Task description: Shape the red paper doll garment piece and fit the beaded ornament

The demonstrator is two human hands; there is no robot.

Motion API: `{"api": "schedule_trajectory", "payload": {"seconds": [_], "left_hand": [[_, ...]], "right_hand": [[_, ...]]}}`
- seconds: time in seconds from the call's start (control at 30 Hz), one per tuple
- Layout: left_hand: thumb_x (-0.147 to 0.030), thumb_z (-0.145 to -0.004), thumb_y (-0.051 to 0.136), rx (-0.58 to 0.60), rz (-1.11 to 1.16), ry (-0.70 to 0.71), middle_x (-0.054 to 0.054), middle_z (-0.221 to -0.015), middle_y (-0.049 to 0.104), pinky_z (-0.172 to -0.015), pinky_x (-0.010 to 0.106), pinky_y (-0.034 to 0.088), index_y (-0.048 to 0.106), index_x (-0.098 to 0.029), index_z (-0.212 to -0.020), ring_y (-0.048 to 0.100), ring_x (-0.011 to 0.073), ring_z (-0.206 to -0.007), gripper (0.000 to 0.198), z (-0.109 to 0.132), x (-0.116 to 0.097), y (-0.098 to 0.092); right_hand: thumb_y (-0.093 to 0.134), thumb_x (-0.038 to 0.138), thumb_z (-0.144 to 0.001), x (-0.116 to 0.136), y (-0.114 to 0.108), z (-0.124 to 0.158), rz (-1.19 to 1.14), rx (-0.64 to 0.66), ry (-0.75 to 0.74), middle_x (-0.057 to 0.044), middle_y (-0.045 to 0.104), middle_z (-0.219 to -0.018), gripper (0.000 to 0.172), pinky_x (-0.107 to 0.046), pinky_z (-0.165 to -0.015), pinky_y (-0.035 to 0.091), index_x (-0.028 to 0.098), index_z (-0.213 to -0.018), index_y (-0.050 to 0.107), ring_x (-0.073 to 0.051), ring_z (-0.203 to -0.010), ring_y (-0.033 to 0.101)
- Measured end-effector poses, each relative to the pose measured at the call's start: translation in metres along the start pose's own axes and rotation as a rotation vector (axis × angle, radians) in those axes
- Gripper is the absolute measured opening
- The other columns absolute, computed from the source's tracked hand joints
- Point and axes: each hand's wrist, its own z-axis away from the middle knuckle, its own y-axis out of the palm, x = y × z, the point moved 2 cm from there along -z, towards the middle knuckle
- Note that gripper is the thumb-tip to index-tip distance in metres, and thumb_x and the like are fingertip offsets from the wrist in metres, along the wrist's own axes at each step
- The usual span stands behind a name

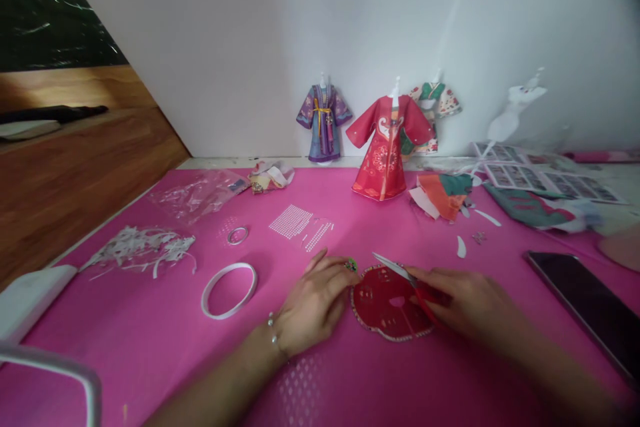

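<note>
A dark red paper piece (387, 303) with a scalloped, patterned edge lies on the pink mat (150, 347). My left hand (313, 300) rests palm down on the mat at its left edge, fingers curled, fingertips touching the paper and a small green bit (352, 265). My right hand (467, 303) is closed on red-handled scissors (400, 272), whose silver blades point left over the top of the red piece.
Two tape rings (229, 289) (237, 235), a rhinestone sheet (295, 223) and white paper scraps (137, 248) lie left. Paper robes on stands, purple (323, 121) and red (385, 147), line the wall. A phone (585, 303) and printed sheets (540, 177) sit right.
</note>
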Motion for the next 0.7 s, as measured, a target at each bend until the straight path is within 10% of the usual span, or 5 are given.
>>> {"api": "schedule_trajectory", "payload": {"seconds": [0.3,0.7], "left_hand": [[-0.013,-0.072,0.062,-0.09,-0.158,-0.332,0.01,-0.11,0.064,-0.102,0.051,0.041,0.06,-0.016,-0.115,0.055,0.0295,-0.105,0.043,-0.001,0.004,-0.004],[-0.019,-0.083,0.061,-0.112,-0.252,-0.38,0.009,-0.108,0.065,-0.099,0.054,0.044,0.06,-0.018,-0.114,0.057,0.0288,-0.102,0.031,-0.003,0.016,0.0]], "right_hand": [[0.055,0.029,-0.088,-0.005,0.004,0.002,0.015,-0.032,-0.025,0.003,0.077,-0.1,0.045,-0.027,-0.053,0.051,0.038,-0.132,0.059,-0.018,-0.073,0.073],[0.05,0.029,-0.091,0.005,0.001,0.003,0.011,-0.042,-0.067,-0.001,0.076,-0.107,0.046,-0.029,-0.053,0.054,0.033,-0.136,0.057,-0.022,-0.075,0.074]]}}
